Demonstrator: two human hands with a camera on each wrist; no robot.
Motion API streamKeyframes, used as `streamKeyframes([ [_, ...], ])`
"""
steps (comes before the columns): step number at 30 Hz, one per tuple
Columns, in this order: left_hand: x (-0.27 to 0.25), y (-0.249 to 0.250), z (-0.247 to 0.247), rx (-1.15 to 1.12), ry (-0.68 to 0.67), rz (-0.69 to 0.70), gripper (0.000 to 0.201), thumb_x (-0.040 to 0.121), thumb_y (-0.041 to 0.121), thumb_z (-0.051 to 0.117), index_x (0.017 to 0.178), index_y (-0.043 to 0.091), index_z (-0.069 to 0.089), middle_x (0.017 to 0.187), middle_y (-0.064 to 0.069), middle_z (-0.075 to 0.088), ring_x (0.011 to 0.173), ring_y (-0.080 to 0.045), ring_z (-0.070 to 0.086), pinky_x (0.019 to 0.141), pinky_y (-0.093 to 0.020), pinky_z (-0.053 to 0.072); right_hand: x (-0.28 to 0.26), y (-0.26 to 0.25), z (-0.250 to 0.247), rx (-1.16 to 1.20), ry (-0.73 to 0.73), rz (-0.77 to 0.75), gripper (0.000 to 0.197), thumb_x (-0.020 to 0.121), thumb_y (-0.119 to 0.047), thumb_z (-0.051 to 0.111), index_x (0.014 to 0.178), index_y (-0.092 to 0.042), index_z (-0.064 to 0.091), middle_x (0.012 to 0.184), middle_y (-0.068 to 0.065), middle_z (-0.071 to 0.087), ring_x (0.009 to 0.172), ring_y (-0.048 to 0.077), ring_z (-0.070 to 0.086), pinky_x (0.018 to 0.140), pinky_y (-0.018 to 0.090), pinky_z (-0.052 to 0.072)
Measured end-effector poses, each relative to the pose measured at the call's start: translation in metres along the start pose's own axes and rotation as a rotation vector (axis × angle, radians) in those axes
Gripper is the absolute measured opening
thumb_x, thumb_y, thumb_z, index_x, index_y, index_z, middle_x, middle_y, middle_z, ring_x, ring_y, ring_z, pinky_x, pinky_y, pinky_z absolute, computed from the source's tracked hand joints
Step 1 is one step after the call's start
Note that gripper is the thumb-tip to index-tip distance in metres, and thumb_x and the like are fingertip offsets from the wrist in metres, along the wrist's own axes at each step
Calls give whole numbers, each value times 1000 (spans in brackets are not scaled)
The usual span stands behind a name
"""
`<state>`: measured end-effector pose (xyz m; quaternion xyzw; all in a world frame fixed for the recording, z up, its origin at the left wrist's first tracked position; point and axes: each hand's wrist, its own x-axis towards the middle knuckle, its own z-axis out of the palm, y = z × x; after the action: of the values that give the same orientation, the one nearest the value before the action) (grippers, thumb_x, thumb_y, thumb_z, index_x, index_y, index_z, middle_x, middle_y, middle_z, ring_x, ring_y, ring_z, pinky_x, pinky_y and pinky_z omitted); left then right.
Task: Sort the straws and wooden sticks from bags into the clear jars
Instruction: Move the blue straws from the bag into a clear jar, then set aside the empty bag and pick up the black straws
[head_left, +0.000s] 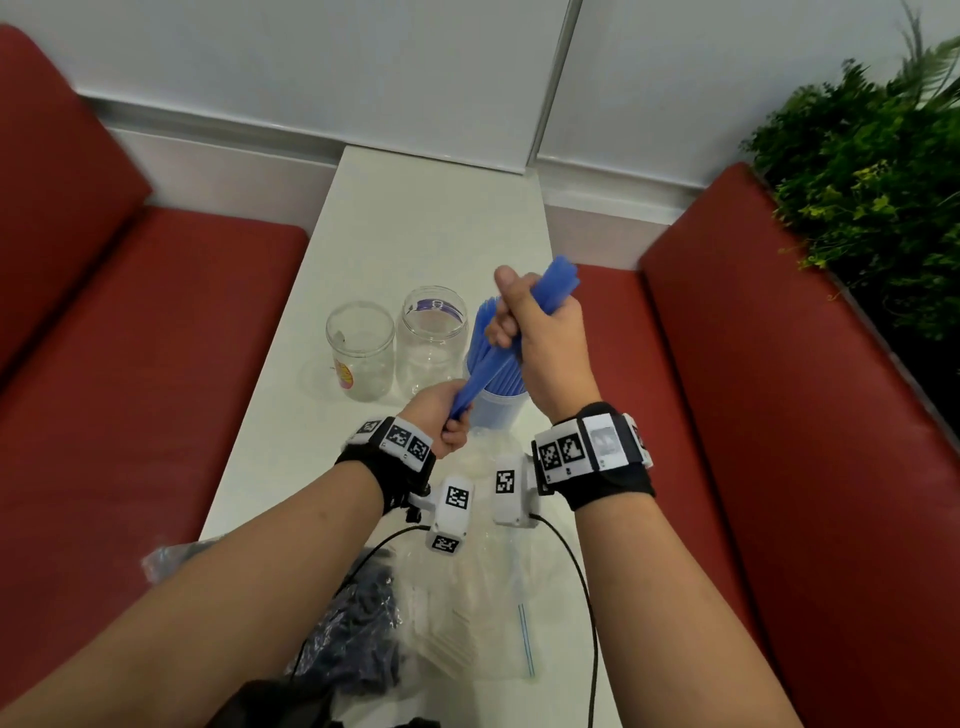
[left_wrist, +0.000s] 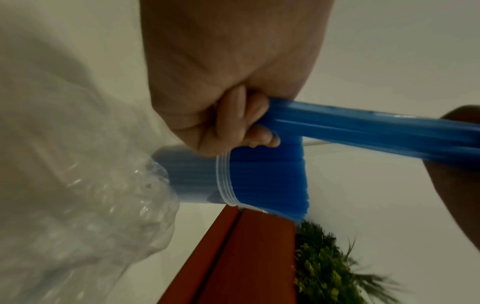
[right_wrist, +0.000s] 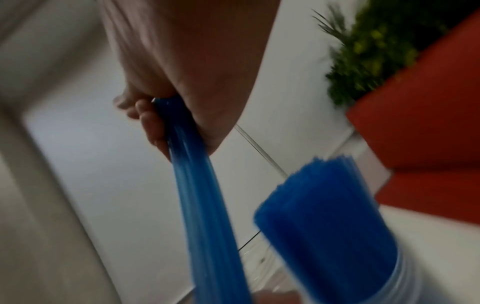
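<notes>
A bundle of blue straws (head_left: 511, 332) slants over the white table (head_left: 415, 218). My right hand (head_left: 535, 332) grips its upper part, and my left hand (head_left: 441, 415) grips its lower end. Behind the bundle stands a clear jar (head_left: 498, 405) packed with upright blue straws (left_wrist: 267, 181). Two empty clear jars (head_left: 360, 351) (head_left: 431, 340) stand to its left. In the left wrist view my curled fingers (left_wrist: 249, 123) wrap the bundle (left_wrist: 363, 127). In the right wrist view the bundle (right_wrist: 202, 195) hangs from my fist beside the full jar (right_wrist: 327, 216).
Crumpled clear plastic bags (head_left: 467, 597) lie on the near table, one with dark contents (head_left: 358, 623), and cables run over them. Red sofa seats (head_left: 156, 374) (head_left: 779, 415) flank the table. A green plant (head_left: 872, 171) stands at the far right.
</notes>
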<state>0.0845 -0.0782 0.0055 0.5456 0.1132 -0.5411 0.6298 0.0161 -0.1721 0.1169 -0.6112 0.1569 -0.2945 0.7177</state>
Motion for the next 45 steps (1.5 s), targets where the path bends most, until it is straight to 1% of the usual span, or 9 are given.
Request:
streamKeyframes([
  [4,13,7,16,346,129,163,30,101,25,48,93,0,60,69,-13,61,43,-19,54,39,-19,45,18,0,-24,-84,120,-52,41,92,-44,73,59,-31,53,54,-3,45,48,17,40,56,30,43],
  [10,36,1,12,742,252,214,47,98,46,49,101,0,62,80,-15,71,54,-25,61,48,-26,52,31,14,-30,-240,136,-56,35,95,-39,71,62,-33,60,58,-2,50,52,13,43,57,23,44],
  [23,61,3,15,726,184,187,43,93,42,47,100,2,59,74,-11,71,54,-23,64,47,-24,49,46,69,-34,-289,197,56,27,90,-27,78,82,-6,63,65,2,59,62,15,56,69,28,52],
  [25,63,4,15,712,180,176,41,93,42,47,96,3,60,71,-10,70,51,-23,63,45,-23,48,48,66,-35,-286,201,1,18,88,-19,78,95,-13,63,79,2,66,77,19,66,78,31,57],
  [30,66,4,13,654,159,155,40,91,44,49,89,6,59,68,-10,69,48,-23,63,44,-23,48,59,53,-40,-433,270,-255,48,88,-17,75,127,-34,52,102,-7,67,102,12,65,95,21,49],
  [34,67,4,11,654,144,146,38,91,42,48,91,5,60,69,-9,70,51,-24,64,46,-25,50,56,62,-41,-1001,46,-417,32,105,-21,51,135,-20,61,146,1,56,139,17,47,120,37,32],
  [37,66,5,10,659,132,138,38,95,42,47,95,5,60,73,-10,70,52,-23,65,46,-24,49,43,82,-45,-1465,-205,-120,50,111,-40,30,156,-19,37,166,-2,28,157,19,11,127,49,5],
  [41,61,9,7,694,118,133,34,96,38,49,100,5,59,75,-10,70,53,-23,65,47,-25,51,37,87,-46,-1478,-119,-109,72,104,-61,16,163,-22,9,171,0,0,157,26,-11,123,51,-14],
  [45,51,8,1,725,87,155,37,100,43,47,104,8,57,79,-10,69,55,-23,65,49,-27,52,33,83,-41,-1671,-258,-2,79,103,-64,19,163,-17,1,171,2,-6,156,31,-15,123,59,-7],
])
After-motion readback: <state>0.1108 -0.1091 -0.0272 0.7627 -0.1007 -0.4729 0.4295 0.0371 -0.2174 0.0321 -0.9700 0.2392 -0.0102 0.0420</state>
